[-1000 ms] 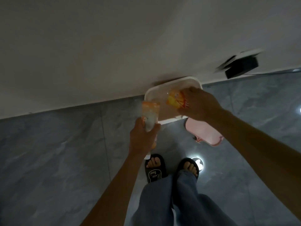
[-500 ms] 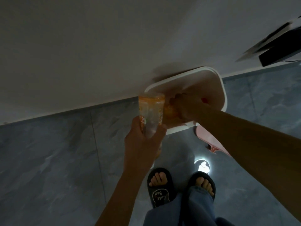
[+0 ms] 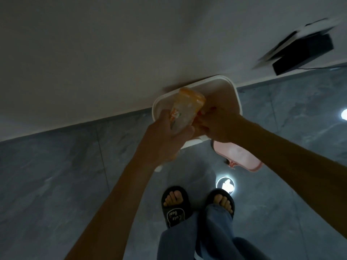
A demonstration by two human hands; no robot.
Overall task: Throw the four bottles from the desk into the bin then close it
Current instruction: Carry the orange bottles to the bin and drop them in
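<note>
Nearest you, at six o'clock, your slippered feet (image 3: 197, 205) stand on the grey tiled floor (image 3: 56, 184), both forearms reaching up the frame toward twelve. Your left hand (image 3: 165, 139) is clamped round a clear bottle (image 3: 185, 109) with an orange cap, tilted so the cap points toward one o'clock, right over the open mouth of the white bin (image 3: 235, 94). Your right hand (image 3: 216, 124) is just beside it at three o'clock of the bottle, low over the bin opening; bits of orange and red show at its fingers, but it's too dark to say whether it is gripping a second bottle or has let go, so I cannot tell. The pink lid (image 3: 242, 156) lies on the floor at five o'clock of the bin, touching or nearly touching its near side.

You look to be mid-drop: bottles are going in, lid not yet on. How many are inside is hidden. Next move, by my reading: loosen the left fingers so the bottle falls cap-first clear of the rim, pull both hands back, then pick up that pink lid.

Beyond the bin, the pale wall (image 3: 112, 53), and a dark box (image 3: 302, 53) at two o'clock.
</note>
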